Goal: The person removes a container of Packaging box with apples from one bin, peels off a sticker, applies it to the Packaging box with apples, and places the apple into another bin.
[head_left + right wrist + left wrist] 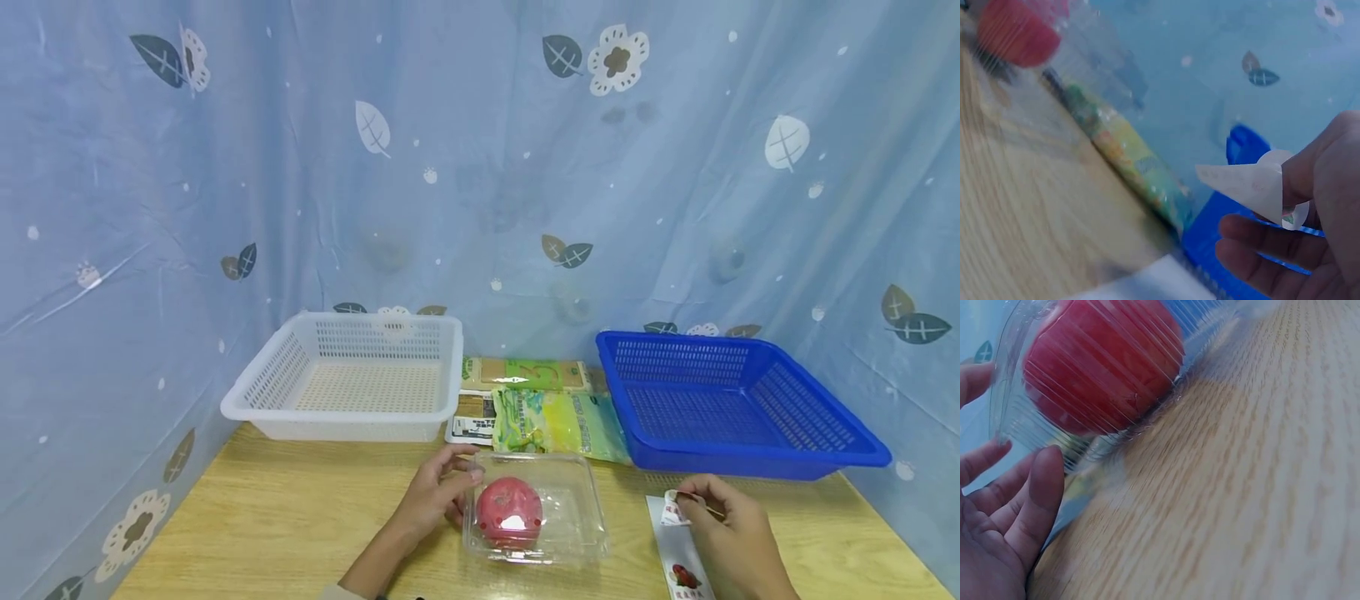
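A clear plastic box (566,508) sits on the table with a round, red, fruit-like object (508,510) inside. My left hand (441,492) is at the box's left side, its relaxed fingers right at the edge; the left wrist view shows the thumb by the box's corner. Between thumb and fingers, my right hand (727,529) pinches a small white sticker (1247,184), which curls in the right wrist view. Under that hand lies a white label strip (678,554) printed with a red fruit picture and red characters.
A white basket (345,414) stands at the back left, a blue basket (750,461) at the back right. Between them lie a green-yellow packet (558,421), a brown-green packet (525,374) and a dark-and-white packet (471,417). A patterned blue curtain (465,208) hangs behind.
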`<state>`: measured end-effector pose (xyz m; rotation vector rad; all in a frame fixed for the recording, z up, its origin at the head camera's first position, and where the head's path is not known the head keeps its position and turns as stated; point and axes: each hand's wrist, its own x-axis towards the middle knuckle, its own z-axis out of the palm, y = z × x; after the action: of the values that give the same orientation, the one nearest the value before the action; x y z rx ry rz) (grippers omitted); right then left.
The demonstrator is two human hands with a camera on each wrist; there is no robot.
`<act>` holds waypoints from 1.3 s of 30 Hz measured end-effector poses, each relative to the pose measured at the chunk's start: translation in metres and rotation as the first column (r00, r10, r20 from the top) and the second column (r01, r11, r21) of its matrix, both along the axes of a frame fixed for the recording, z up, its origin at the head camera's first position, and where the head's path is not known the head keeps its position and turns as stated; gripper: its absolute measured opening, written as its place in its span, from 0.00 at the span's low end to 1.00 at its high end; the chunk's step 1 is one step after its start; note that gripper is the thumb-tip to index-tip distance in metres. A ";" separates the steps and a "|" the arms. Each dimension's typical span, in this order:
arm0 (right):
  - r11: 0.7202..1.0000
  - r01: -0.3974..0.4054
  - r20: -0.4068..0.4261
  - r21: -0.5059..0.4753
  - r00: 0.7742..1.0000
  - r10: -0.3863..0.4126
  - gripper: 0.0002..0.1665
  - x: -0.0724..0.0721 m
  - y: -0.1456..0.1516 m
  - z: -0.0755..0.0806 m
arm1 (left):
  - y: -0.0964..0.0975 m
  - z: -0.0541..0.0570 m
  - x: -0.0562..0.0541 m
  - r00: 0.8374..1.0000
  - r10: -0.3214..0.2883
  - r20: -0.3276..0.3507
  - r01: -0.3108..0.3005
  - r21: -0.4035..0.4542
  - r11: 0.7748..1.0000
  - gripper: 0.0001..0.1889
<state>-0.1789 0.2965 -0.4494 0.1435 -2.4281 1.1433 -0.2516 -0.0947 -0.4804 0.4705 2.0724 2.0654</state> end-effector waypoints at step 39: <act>0.732 -0.564 -0.034 -0.382 0.800 0.599 0.15 -0.035 -0.121 0.051 | 0.003 0.002 0.004 0.999 0.031 -0.013 -0.032 -0.011 0.999 0.27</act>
<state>-0.2142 0.1750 -0.3986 0.7985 -2.2344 1.9054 -0.2479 -0.0913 -0.4784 0.4531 2.1106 2.0724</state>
